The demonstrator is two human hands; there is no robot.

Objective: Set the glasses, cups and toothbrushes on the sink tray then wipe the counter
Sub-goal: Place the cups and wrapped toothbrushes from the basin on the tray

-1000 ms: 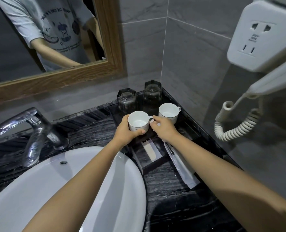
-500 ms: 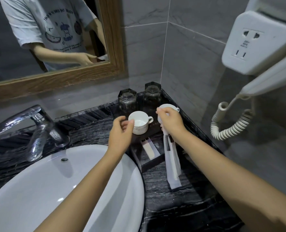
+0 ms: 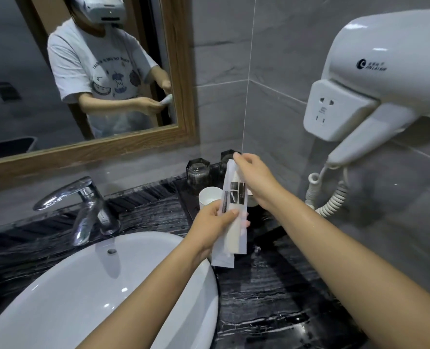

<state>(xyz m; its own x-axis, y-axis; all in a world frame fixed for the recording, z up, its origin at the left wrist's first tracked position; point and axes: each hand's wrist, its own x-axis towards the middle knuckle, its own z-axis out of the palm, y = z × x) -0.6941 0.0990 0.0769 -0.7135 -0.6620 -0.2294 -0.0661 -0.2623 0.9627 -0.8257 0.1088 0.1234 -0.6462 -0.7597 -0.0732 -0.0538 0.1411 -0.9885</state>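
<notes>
- At seven o'clock of my view sits the white basin (image 3: 88, 285), open directly below my left forearm; I judge that anything slipping from my grip falls toward the basin or the wet-looking black counter (image 3: 272, 293).
- Up at twelve o'clock, the dark tray (image 3: 183, 195) in the corner already carries two glasses (image 3: 198, 172) at the back and a white cup (image 3: 209, 196) in front; a second cup is mostly hidden behind my right wrist.
- Dead centre, I hold the wrapped toothbrushes (image 3: 234, 222) upright above the tray's near end, two flat packets overlapping.
- My right hand (image 3: 254, 177) pinches the top edge of a packet between thumb and fingertips; my left hand (image 3: 214, 222) closes around the middle, thumb pressed across the front.
- Risk as I judge it: the smooth packets could slide apart, one dropping loose.
- Lowering them, my right wrist could clip the near cup or knock a glass.
</notes>
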